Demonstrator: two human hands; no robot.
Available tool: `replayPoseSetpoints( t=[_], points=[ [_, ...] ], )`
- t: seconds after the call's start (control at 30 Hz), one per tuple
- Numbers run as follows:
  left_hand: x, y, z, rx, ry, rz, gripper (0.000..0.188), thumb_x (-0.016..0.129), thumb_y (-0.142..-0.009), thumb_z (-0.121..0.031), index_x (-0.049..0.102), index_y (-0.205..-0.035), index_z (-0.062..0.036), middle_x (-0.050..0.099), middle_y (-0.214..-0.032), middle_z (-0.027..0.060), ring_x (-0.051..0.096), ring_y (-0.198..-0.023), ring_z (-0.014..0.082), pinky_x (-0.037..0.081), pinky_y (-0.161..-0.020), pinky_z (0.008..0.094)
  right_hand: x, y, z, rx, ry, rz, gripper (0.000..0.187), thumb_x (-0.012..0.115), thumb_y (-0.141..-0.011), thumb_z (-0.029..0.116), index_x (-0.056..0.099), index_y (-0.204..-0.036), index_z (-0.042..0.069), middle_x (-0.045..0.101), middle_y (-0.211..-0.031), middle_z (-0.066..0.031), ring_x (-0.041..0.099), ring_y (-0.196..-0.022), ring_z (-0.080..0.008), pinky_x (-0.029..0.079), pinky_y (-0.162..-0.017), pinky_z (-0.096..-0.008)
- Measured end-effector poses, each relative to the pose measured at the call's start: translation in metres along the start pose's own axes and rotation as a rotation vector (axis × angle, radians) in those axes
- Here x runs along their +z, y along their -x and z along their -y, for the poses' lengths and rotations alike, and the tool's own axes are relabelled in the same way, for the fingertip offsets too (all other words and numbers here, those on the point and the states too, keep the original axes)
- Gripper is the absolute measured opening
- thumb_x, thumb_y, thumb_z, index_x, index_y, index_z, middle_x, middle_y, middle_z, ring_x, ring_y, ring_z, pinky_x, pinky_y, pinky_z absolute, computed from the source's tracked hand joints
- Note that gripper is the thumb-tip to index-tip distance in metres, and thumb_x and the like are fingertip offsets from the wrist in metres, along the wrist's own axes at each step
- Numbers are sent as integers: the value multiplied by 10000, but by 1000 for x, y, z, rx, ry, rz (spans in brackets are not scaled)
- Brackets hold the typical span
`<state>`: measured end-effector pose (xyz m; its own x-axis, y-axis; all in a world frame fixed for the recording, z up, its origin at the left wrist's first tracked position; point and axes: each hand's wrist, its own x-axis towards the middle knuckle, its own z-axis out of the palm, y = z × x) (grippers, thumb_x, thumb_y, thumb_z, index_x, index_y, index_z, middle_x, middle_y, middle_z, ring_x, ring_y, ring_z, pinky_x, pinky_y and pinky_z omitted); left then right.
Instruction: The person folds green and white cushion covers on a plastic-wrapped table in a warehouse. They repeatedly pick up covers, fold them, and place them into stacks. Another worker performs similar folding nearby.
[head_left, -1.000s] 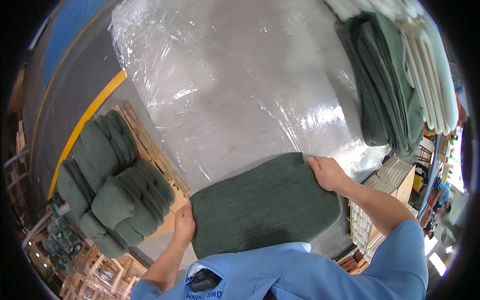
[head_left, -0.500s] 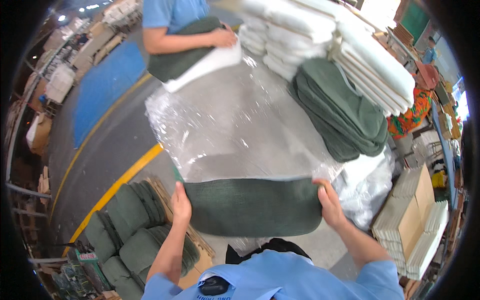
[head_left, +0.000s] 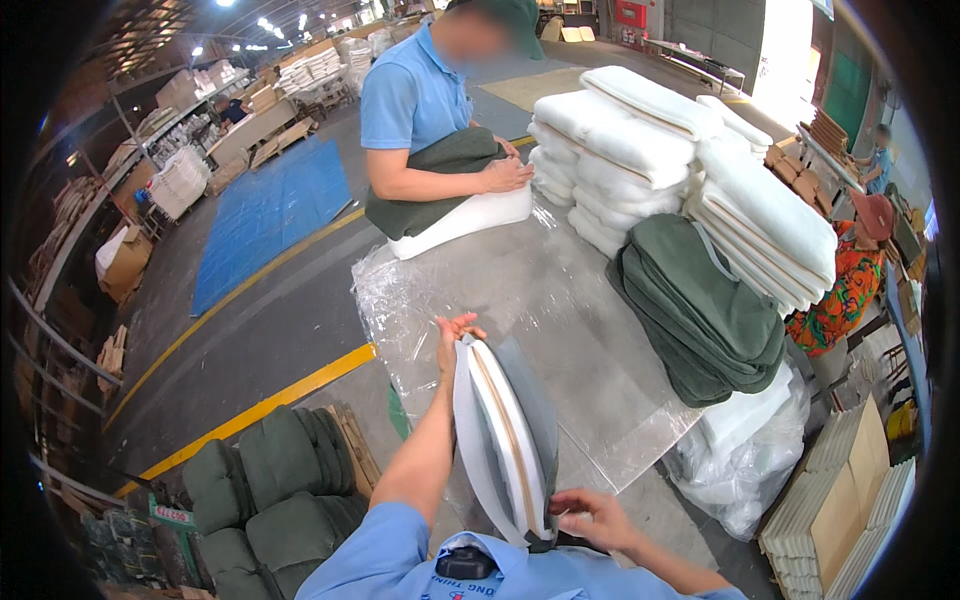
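Observation:
A cushion in a dark green cover (head_left: 546,420) stands on its long edge in front of me, its open side upward. Through the slit show white padding (head_left: 487,385) and a thin brown layer along its middle. Grey lining edges (head_left: 468,435) spread to both sides. At the far end, my left hand (head_left: 458,335) is around the cushion's tip, some fingers reaching past it. My right hand (head_left: 595,520) pinches the cover's edge at the near end, close to my body. The table beneath is covered with clear plastic film (head_left: 590,350).
A co-worker (head_left: 415,120) across the table holds a green cover over white padding (head_left: 465,222). White pads (head_left: 625,125) and folded green covers (head_left: 700,300) are piled at the right. Finished-looking green cushions (head_left: 290,450) lie at lower left; cardboard sheets (head_left: 840,490) stand at lower right.
The cushion has turned from lying crosswise with its green face up to standing lengthwise, slit upward. My left hand has moved to its far end, my right to its near end. The view has tilted up.

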<state>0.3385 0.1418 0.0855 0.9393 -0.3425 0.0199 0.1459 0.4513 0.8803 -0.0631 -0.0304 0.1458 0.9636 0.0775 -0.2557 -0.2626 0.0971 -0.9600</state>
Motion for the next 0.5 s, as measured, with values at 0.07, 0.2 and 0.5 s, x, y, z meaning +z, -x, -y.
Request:
replayPoseSetpoints(
  t=[0.07, 0.2, 0.5],
  points=[
    [9, -2, 5, -39, 5, 1, 879, 257, -1032, -785, 613, -1298, -27, 747, -890, 149, 681, -732, 183, 558, -661, 319, -12, -41, 8, -55, 22, -121, 254, 709, -1024, 202, 756, -1176, 5, 775, -1075, -91, 739, -909, -152, 588, -846, -307],
    [0, -1, 2, -59, 105, -94, 921, 260, -1019, -800, 513, -1452, -28, 757, -947, 160, 681, -810, 174, 569, -681, 311, -19, -166, 88, -388, 235, -121, 233, 643, -1041, 82, 697, -1241, -24, 706, -1035, -68, 675, -913, -135, 569, -816, -290],
    [10, -3, 34, 69, 296, -301, 795, 327, -1068, -710, 420, -1484, -40, 699, -1112, 213, 714, -957, 313, 617, -812, 436, -11, -328, 140, 72, 409, 257, 385, 764, -953, 157, 734, -1336, 126, 620, -931, 2, 551, -837, -123, 486, -772, -299]
  ],
)
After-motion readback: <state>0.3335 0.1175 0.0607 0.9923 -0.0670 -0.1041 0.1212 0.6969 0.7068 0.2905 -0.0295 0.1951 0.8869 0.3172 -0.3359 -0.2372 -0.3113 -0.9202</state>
